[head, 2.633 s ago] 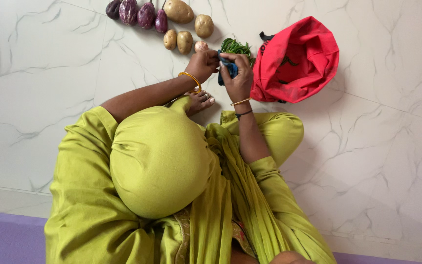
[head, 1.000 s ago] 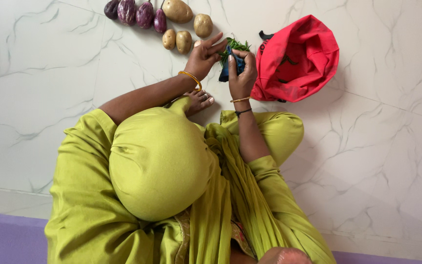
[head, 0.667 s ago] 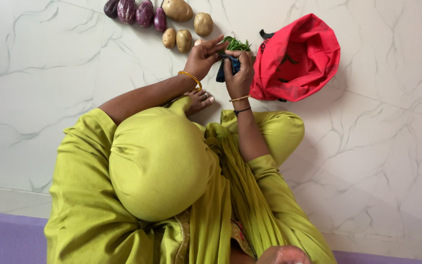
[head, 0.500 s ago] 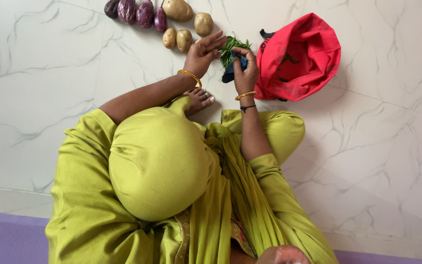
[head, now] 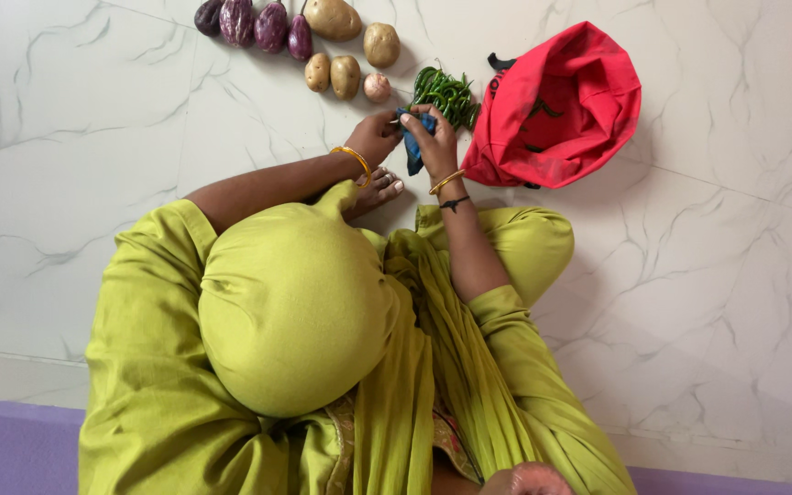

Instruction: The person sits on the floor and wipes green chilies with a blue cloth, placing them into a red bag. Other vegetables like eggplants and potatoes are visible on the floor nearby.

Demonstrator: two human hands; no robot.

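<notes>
Far left, at the top edge of the white marble floor [head: 93, 110], four small purple eggplants [head: 249, 20] lie in a row. Just right of them sit brown potatoes [head: 348, 46], two big ones on top and two small ones under. One small pinkish onion [head: 377, 87] lies beside the small potatoes. Next comes a little pile of green chilies [head: 446, 92], loose on the floor.

The person sits on the floor in a yellow-green dress [head: 295, 302]. Both arms reach out and meet near the chilies. The arm on the left side of the picture is bare and has a gold bangle [head: 352, 156] at the wrist. Its hand, the left hand [head: 373, 137], is curled, and its fingertips pinch one edge of a small blue bag [head: 412, 137]. The right hand [head: 434, 145] is just beside it, touching the same bag. Its fingers are bent and grip the other side of the bag. This wrist has a gold bangle and a thin black thread. The blue bag is crumpled between the two hands, just below the chilies and close to the person's bare toes [head: 379, 188].

Farthest right lies a big red cloth bag [head: 561, 105]. Its mouth is open and floppy, with a black strap at the top. It touches the chili pile on one side.
</notes>
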